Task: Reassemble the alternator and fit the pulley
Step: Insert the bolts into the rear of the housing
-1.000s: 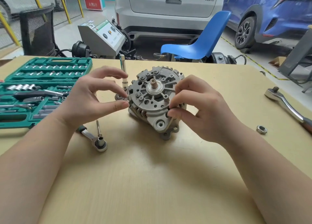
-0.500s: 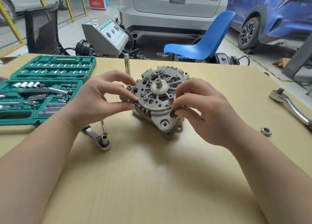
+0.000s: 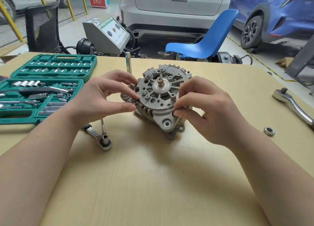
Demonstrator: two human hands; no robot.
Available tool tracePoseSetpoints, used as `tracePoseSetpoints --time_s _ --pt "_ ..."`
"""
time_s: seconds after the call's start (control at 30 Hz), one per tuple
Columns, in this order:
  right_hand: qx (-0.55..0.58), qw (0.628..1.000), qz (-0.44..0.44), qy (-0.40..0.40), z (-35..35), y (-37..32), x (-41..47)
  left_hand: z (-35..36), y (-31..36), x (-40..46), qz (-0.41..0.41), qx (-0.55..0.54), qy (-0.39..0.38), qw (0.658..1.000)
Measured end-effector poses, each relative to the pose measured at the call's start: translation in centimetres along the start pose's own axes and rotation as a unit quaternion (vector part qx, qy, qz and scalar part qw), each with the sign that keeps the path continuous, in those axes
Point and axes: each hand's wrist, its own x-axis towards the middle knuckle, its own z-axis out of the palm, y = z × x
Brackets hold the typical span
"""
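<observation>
A grey alternator [image 3: 161, 98] lies tilted on the tan table [image 3: 153, 183], its rear plate and bare shaft end facing me. My left hand [image 3: 105, 98] pinches the housing's left rim between thumb and fingers. My right hand [image 3: 209, 110] grips the right rim, its fingertips curled onto the lower edge of the end plate. A loose nut [image 3: 269, 131] lies on the table to the right. No pulley shows in view.
An open green socket set [image 3: 42, 88] sits at the left. A small ratchet with a socket [image 3: 102, 138] lies in front of the alternator, a thin bolt [image 3: 102, 126] beside it. A large ratchet [image 3: 292, 103] lies at the right edge. An upright steel bar [image 3: 128, 62] stands behind.
Both hands keep their hold on the alternator's rims, and the fingers have shifted slightly along the end plate. The camera has moved a little.
</observation>
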Motion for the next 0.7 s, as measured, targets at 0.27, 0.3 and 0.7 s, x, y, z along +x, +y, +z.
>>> tracePoseSetpoints --time_s 0.27,0.3,0.7 --pt "0.033 0.999 0.017 -0.038 -1.0 1.1 -0.2 0.7 0.0 0.1 -0.013 0.011 0.053 0.998" --pt "0.033 0.998 0.021 -0.041 -1.0 1.1 -0.1 0.8 0.1 0.1 -0.013 0.014 0.056 0.998" --pt "0.041 0.998 0.035 -0.037 -0.7 0.9 -0.2 0.5 0.7 0.0 -0.021 0.011 0.027 0.999"
